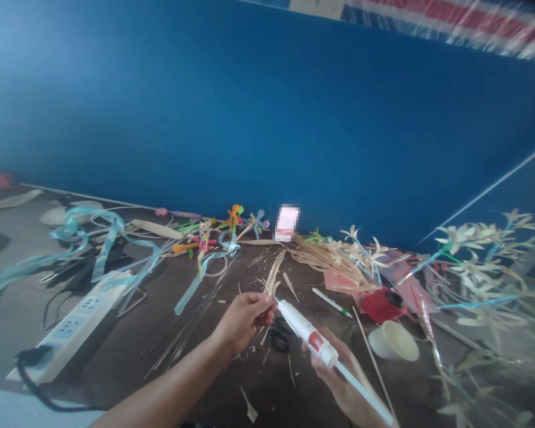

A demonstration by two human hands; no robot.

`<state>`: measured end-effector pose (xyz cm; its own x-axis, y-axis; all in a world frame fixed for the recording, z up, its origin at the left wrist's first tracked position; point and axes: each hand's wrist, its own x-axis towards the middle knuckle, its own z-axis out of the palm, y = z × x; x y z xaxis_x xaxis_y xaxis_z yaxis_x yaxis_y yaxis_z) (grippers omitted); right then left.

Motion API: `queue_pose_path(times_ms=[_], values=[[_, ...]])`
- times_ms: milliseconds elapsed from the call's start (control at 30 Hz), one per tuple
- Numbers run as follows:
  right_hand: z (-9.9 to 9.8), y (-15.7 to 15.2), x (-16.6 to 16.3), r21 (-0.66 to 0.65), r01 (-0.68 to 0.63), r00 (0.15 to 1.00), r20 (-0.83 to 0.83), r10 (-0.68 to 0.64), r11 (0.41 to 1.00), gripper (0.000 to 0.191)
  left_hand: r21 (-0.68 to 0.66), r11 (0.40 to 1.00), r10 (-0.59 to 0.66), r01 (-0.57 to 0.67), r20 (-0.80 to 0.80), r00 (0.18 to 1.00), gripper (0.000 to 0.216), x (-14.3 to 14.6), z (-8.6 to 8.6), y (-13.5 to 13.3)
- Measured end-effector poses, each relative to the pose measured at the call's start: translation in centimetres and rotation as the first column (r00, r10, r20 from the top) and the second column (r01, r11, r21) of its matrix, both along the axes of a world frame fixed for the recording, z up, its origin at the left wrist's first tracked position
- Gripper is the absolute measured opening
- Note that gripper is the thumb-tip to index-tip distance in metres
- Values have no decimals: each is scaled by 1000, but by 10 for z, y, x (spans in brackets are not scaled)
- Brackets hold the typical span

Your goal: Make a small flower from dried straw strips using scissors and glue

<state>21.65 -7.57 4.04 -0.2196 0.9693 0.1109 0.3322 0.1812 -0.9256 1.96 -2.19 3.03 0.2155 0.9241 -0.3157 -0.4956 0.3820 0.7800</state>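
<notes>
My left hand (243, 318) is pinched shut on a small pale dried-leaf piece (271, 285) that sticks up from its fingertips. My right hand (339, 374) grips a white glue tube (310, 336) with a red label, its nozzle pointing up-left and touching the leaf piece at my left fingertips. The tube's long white tail runs down past my right wrist. Black scissors (279, 339) lie on the dark table just under the tube.
A white power strip (78, 318) with a black cord lies at left among pale blue ribbons (102, 244). Dried leaf strips (325, 258), pipe-cleaner figures (235, 215), a white pen (332, 303), a red lid (383, 304) and a white cup (395, 342) crowd the table; leaf-flower stems (485, 279) fill the right.
</notes>
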Motion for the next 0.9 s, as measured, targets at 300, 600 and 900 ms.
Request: queue_pose_path(times_ms=[300, 600, 900], values=[[2, 2, 7, -73, -87, 994, -70, 82, 994, 24, 6, 999, -31, 31, -11, 999, 20, 0, -3, 1], [-17, 1, 31, 31, 143, 985, 89, -146, 989, 23, -63, 998, -9, 9, -9, 1000, 17, -4, -6, 6], [-89, 26, 68, 372, 300, 496, 725, -477, 878, 28, -109, 994, 22, -19, 30, 999, 15, 4, -3, 9]])
